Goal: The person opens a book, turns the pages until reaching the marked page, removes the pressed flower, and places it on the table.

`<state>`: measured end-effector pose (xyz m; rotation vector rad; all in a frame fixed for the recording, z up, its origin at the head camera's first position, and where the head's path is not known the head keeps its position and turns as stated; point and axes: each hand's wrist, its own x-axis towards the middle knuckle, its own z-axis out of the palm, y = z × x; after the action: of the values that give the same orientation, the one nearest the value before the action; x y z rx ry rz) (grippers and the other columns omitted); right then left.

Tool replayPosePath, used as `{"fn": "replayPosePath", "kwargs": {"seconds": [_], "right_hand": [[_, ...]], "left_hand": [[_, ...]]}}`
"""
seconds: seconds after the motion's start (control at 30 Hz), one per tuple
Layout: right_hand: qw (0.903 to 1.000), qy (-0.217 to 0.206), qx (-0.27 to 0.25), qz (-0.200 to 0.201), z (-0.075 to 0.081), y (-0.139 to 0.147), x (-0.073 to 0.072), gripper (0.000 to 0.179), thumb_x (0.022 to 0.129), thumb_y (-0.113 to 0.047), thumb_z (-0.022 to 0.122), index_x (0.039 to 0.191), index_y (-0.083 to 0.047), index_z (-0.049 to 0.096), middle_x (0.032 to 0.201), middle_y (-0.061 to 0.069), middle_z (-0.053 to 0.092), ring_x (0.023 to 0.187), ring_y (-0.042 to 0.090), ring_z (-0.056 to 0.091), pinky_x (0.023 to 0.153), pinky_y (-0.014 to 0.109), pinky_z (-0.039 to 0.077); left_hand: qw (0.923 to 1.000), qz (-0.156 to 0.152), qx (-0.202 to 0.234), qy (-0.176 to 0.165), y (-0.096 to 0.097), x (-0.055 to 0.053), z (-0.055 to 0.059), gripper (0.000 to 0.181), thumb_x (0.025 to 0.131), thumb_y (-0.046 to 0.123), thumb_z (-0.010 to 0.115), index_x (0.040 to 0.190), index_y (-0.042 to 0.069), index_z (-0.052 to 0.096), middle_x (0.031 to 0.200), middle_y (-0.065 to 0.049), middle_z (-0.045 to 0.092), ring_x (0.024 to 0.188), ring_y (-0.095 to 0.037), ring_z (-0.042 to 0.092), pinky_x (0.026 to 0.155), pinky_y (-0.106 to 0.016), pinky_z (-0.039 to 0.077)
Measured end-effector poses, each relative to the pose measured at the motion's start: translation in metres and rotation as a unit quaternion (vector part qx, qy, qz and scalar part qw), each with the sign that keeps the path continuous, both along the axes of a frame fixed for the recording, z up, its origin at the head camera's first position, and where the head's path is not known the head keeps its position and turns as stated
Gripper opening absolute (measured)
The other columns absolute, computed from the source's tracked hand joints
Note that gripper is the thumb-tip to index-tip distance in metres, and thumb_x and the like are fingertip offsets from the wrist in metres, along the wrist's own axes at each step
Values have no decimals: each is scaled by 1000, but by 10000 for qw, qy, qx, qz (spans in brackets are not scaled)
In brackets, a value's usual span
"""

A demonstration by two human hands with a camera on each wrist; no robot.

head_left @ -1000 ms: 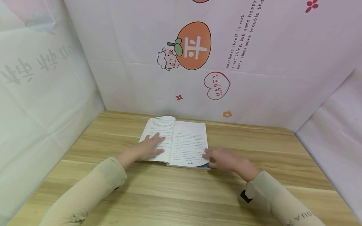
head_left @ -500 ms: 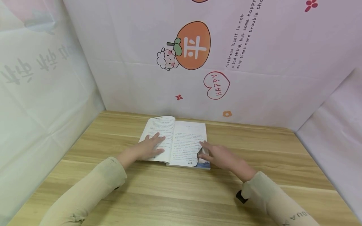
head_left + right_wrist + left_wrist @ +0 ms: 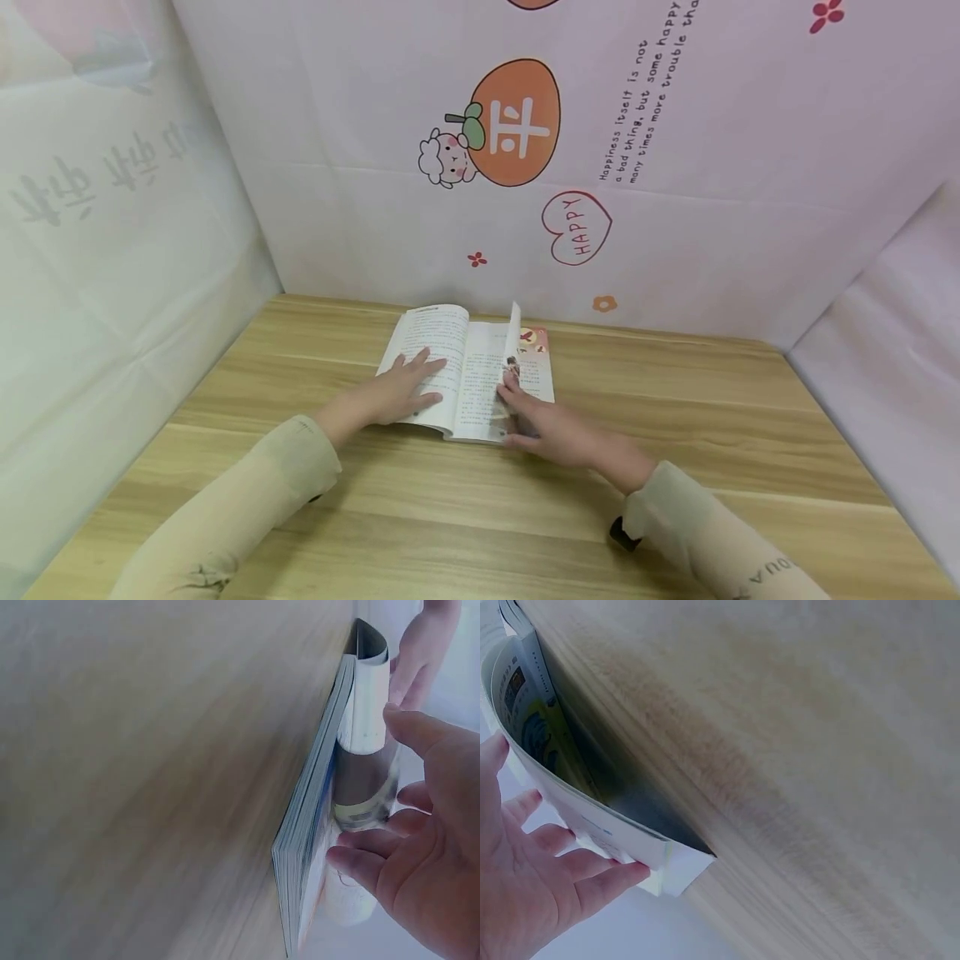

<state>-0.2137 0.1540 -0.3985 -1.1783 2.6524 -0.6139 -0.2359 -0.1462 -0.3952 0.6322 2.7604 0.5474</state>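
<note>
An open paperback book [image 3: 480,342] lies on the wooden table, with printed text on both sides. My left hand [image 3: 405,392] rests on its left page, fingers spread. In the left wrist view those fingers [image 3: 615,885] lie along the outside of the curved cover [image 3: 592,817]. My right hand [image 3: 551,425] is at the lower right of the book, fingers extended against a raised page [image 3: 513,333]. That page stands up and bends leftward, uncovering a page with red pictures [image 3: 533,340]. In the right wrist view, thumb and fingers [image 3: 360,862] are apart beside the curled page [image 3: 367,780].
The wood-grain table [image 3: 450,517] stretches around the book. Behind it hangs a white printed cloth [image 3: 360,225], close to the book's far edge. More cloth encloses the left and right sides.
My right hand has moved left from the book's right edge, and the right page has risen from a lifted corner to standing upright. The left hand has stayed on the left page.
</note>
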Motion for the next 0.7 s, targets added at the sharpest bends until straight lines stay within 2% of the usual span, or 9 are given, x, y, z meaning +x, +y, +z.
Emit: {"fn": "replayPosePath", "kwargs": {"seconds": [0.2,0.47,0.7], "right_hand": [[9995,-136,230,153,2,-11,6,78,93,-40,55,151,-20,7,155,3,3,135,16,19,104,36,29],[9978,-120,396,517,5,-28,12,74,93,-39,55,150,-15,14,155,3,4,136,19,20,106,38,27],[9953,85,371,894,3,-36,15,74,93,-36,57,150,-11,16,154,7,5,136,18,20,106,35,28]], "left_hand": [[9995,-104,199,237,1,-1,-3,64,95,53,37,150,30,14,155,-8,2,136,-43,4,104,-59,17],[9955,-58,635,697,4,-1,-3,61,97,54,29,150,32,7,155,-6,-3,137,-39,7,105,-55,19],[9920,-102,769,991,6,-1,-4,59,98,51,32,150,35,10,155,-5,-7,137,-40,7,104,-56,20]]}}
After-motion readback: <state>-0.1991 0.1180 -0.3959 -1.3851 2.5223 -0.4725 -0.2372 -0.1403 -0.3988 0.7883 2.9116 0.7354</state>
